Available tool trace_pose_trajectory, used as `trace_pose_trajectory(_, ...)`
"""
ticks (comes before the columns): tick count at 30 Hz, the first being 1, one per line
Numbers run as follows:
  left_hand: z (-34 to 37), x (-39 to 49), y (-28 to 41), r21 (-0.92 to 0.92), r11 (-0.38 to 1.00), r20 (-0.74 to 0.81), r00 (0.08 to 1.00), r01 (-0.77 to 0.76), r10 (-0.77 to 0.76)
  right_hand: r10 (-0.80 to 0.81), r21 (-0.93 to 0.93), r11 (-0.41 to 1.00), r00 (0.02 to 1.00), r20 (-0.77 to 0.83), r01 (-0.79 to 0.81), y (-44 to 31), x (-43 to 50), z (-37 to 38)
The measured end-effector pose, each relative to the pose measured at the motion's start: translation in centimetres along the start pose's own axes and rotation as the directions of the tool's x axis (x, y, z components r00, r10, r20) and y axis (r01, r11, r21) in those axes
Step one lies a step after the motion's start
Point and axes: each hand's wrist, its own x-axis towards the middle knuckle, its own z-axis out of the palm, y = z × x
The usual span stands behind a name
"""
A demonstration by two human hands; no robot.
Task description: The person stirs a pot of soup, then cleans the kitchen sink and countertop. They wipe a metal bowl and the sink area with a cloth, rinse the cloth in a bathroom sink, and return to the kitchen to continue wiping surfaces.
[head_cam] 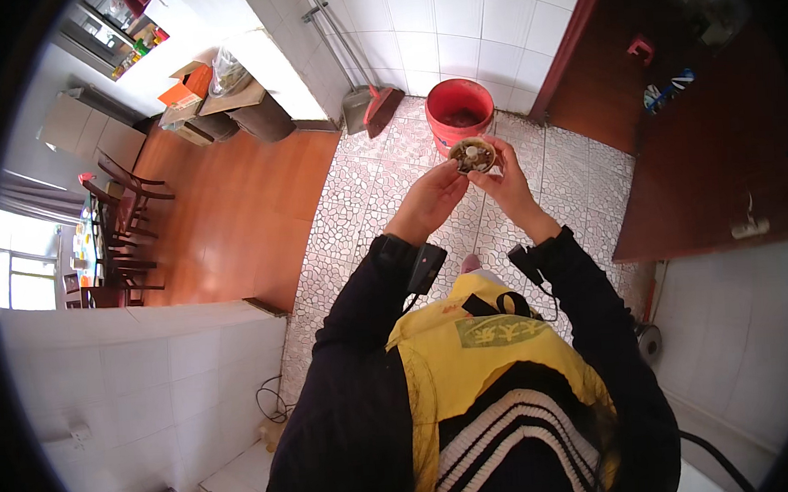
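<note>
Both of my hands hold a small round dish, apparently a sink strainer basket [472,156], with a pale knob in its middle and dark and whitish scraps inside. My left hand [435,196] grips its near left rim. Around its right side curl the fingers of my right hand [507,178], the thumb on the near edge. Just beyond the basket, a red plastic bucket [458,102] stands on the floor with some dark matter at its bottom. The basket overlaps the bucket's near side in the picture, above the floor.
A red broom [384,107] and a long-handled dustpan [357,107] lean against the tiled wall left of the bucket. At the right is a dark red door [717,155]. Wooden chairs [131,199] and an orange cardboard box [186,84] are in the room at left.
</note>
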Motion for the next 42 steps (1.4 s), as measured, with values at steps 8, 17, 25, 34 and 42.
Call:
trace_pose_trajectory(8, 2.3, 14.8, 5.9, -0.281, 0.958, -0.087, 0.995, -0.063, 0.04, -0.034, 0.279, 0.96, 0.99, 0.139, -0.006, 5.4, 17.5, -4.0)
trace_pose_trajectory(17, 2.0, 33.7, 13.6, -0.347, 0.938, -0.051, 0.998, 0.018, -0.039, 0.185, 0.418, 0.885, 0.979, 0.085, -0.204, 9.3, 36.1, -8.1)
trace_pose_trajectory(25, 0.8, 43.1, 18.4, -0.286, 0.957, -0.146, 0.985, 0.045, -0.09, 0.334, 0.103, 0.931, 0.931, 0.146, -0.35, 13.3, 47.0, -11.2)
trace_pose_trajectory(34, -13.6, 49.7, 11.5, -0.372, 0.898, -0.585, 0.811, -0.237, -0.028, 0.322, 0.399, 0.713, 0.775, 0.544, -0.576, 27.4, 52.7, -17.3)
trace_pose_trajectory(42, -25.8, 52.6, 0.1, -0.436, 0.862, -0.706, 0.692, -0.258, -0.15, 0.59, -0.838, 0.489, 0.8, 0.113, -0.242, 62.8, 46.1, -18.9)
